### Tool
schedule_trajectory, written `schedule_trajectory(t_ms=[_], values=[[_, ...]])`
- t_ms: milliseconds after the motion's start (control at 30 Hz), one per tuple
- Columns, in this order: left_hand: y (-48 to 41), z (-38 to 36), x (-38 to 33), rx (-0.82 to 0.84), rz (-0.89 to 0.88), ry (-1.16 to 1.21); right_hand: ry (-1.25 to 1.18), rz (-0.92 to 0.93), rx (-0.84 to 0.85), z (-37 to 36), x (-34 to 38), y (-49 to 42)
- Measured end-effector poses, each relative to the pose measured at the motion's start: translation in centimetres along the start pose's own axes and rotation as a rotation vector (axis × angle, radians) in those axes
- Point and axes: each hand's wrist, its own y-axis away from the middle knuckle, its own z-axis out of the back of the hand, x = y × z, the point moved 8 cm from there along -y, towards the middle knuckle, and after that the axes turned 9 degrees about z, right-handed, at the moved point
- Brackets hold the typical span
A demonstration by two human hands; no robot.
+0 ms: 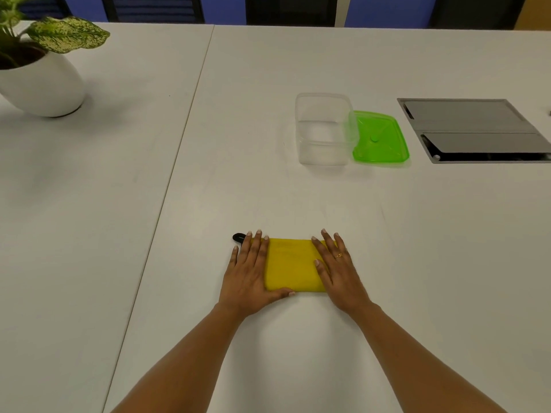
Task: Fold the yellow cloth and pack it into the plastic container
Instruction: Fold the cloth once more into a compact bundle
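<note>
- This looks like an office or meeting room.
- The tabletop (89,204) is wide, plain and pale grey, made of sections butted together, with a straight seam (167,186) running from the near edge to the far edge, as on conference furniture.
- A grey metal hatch (474,129) sits flush in the surface at the right, of the kind that covers power and cable sockets.
- A leafy plant (59,32) in a round white pot (41,84) stands at the far left as decoration.
- Beyond the far edge, blue panels (384,10) alternate with dark chair backs (152,7).
</note>
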Motion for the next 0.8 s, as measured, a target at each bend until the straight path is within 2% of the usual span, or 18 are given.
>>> schedule_trajectory(t_ms=[167, 367, 433, 800], values=[[0.0, -0.3, 0.1, 0.019, -0.002, -0.036, -0.006, -0.008, 0.022, 0.0, 0.1, 0.9], [0.2, 0.2, -0.1, 0.003, -0.028, 0.043, 0.113, 0.083, 0.256, 0.4, -1.4, 3.0], [0.5, 0.5, 0.0, -0.003, -0.047, 0.092, 0.127, 0.129, 0.286, 0.9, -1.4, 3.2], [1.5, 1.8, 1.9, 0.011, -0.119, 0.141, 0.187, 0.113, 0.207, 1.8, 0.2, 2.2]])
